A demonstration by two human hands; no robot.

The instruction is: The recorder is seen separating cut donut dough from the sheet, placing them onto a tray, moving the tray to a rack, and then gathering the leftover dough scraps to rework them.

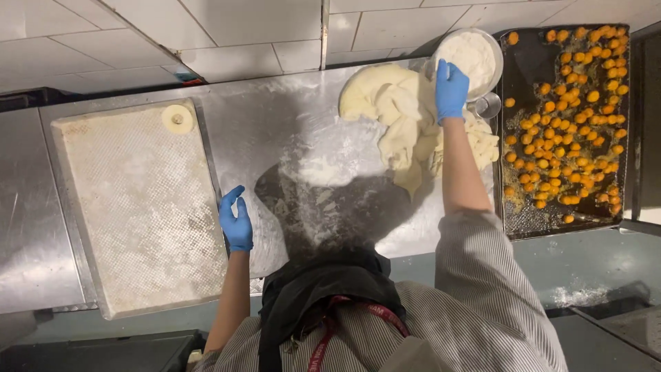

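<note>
Right hand [452,89] closed on dough pile [406,114] by flour bowl [468,55]. Left hand [235,219] open, empty, beside tray [138,207]; one dough disc [177,118] placed, bulk unshaped.

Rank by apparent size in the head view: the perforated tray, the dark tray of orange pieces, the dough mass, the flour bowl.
1. Perforated tray
2. Dark tray of orange pieces, only slightly smaller; its top edge is cut off, so this is unsure
3. Dough mass
4. Flour bowl

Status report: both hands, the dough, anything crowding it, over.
Left hand open, by floured tray. Right hand on dough. Flour bowl and tray of orange pieces crowd it.
</note>
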